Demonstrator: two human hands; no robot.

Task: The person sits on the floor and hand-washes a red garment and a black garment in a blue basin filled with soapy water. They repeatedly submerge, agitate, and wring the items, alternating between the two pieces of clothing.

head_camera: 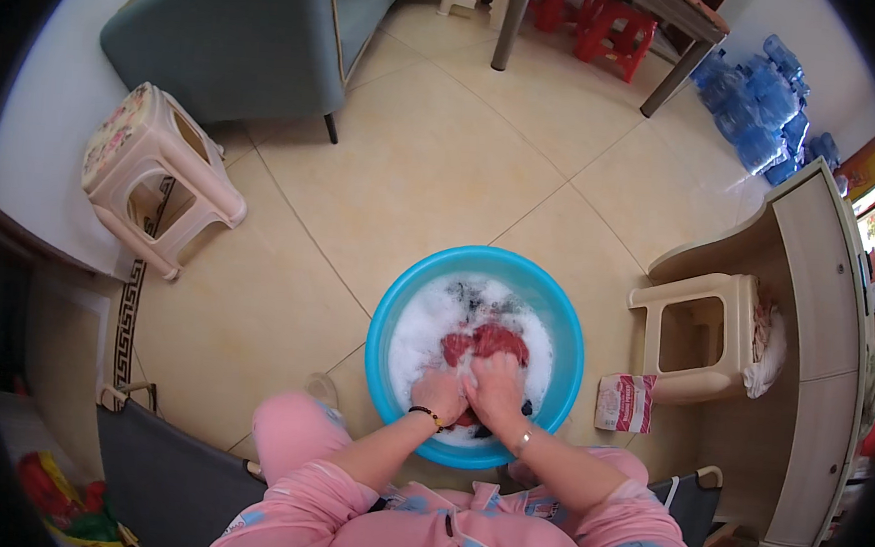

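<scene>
A round blue plastic basin (380,319) stands on the floor between my knees, filled with white suds (419,325). My left hand (439,394), with a beaded bracelet at the wrist, is curled on a wet red cloth (501,340) in the foam. Beside it my right hand (495,386), wearing a silver bracelet, is closed on the same cloth. The two hands meet at the knuckles, and the fingertips are partly hidden by suds and cloth. Dark fabric (472,297) shows through the foam at the far side, with more dark bits near my wrists.
Right of the basin, a red-and-white packet (625,402) bearing writing leans by a cream plastic stool (692,334), in front of a wooden desk (819,297). At left stand a pink stool (165,174) and a grey-blue sofa (226,42). Blue water bottles (756,105) are piled far right.
</scene>
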